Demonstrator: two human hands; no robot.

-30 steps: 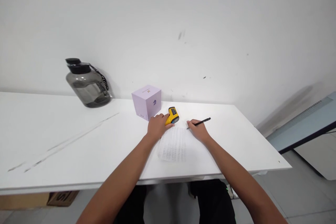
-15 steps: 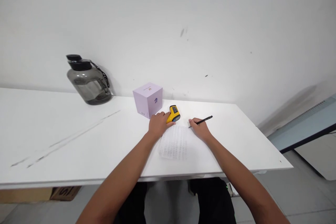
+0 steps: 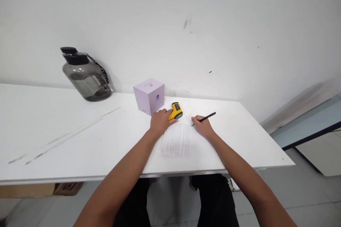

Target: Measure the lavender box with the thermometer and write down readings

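My left hand (image 3: 159,121) is closed around the handle of a yellow-and-black infrared thermometer (image 3: 176,110), resting at the table beside a lilac box (image 3: 149,96). To its right, my right hand (image 3: 202,127) pinches a slim black pencil (image 3: 208,116), tilted up to the right with its tip down by the paper. Between and in front of the hands lies a sheet of paper (image 3: 176,142) covered in rows of faint, blurred marks. Its right edge blends into the white table.
A large grey translucent bottle (image 3: 86,78) with a black lid and strap stands at the back left against the wall. The white table (image 3: 80,149) ends at a right edge near a pale panel (image 3: 311,120). A cardboard box (image 3: 68,188) sits below.
The whole scene has shifted slightly upward in view as the head moved. Both hands keep their grips, and the paper and box lie in the same places.
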